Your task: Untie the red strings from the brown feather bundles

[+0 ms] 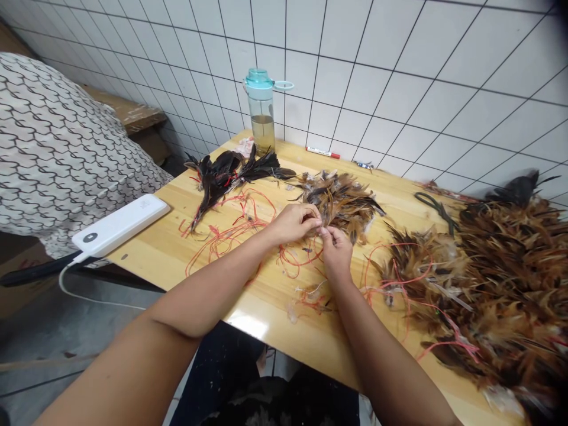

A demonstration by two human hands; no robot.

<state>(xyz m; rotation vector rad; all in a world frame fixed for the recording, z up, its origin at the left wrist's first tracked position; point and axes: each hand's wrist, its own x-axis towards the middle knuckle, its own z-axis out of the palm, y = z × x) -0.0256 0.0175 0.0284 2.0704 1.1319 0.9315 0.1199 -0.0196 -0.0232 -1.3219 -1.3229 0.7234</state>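
Both hands meet above the middle of the bench (pixel 275 305), fingertips almost touching; the left hand (pixel 295 226) is curled into a thumb-and-finger pinch, and the right hand (pixel 337 249) is closed in a like pinch just beside it; whatever lies between the tips is too small to tell. The brown feather bunch (pixel 344 198) sits right behind the fingers, toward the far edge; red string (pixel 222 239) lies in loose loops left of the hands and below them.

Such fine work seems to call for short finger moves and steady wrists, with the slack loops kept off the fingertips; loose feathers could snag.

Bare wood shows along the near edge between the forearms; toward the right edge, the large feather pile (pixel 510 278) limits the right elbow; a white power bank (pixel 122 225) sits at the left corner; the bottle (pixel 261 112) stands by the far edge, well apart.
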